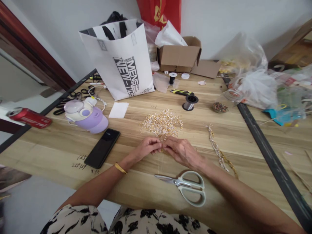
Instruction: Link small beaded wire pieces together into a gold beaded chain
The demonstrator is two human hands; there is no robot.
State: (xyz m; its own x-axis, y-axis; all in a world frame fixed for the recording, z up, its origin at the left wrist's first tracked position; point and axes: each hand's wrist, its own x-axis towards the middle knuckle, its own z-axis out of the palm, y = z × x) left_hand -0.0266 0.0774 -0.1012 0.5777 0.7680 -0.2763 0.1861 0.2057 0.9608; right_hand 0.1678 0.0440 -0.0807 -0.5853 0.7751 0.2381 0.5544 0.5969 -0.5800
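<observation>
Both hands meet at the middle of the wooden table point(60, 143), fingertips drawn together. The left hand point(146, 148) is pinched nearly closed, thumb against forefinger, and the right hand point(180, 151) curls in from three o'clock with its fingers bent down over the same spot. Between the fingertips sits a tiny gold piece point(162, 149), too small to make out in shape, and which hand actually has hold of it cannot be told. A very thin thread seems to run down from that spot toward six o'clock, faint against the wood. Just beyond the fingertips, at twelve o'clock, lies the pile of gold and white beads point(162, 123), its near edge close to the knuckles. A finished beaded strand point(219, 151) lies at three o'clock of the right hand, apart from it. The scissors point(185, 187) rest at six o'clock, just below the right wrist, blades shut. At nine o'clock of the left hand lies a black phone point(102, 148), with a lilac bottle point(86, 115) beyond it. A spool of wire point(190, 102) stands past the pile. The right forearm is cut off at the lower right corner.
</observation>
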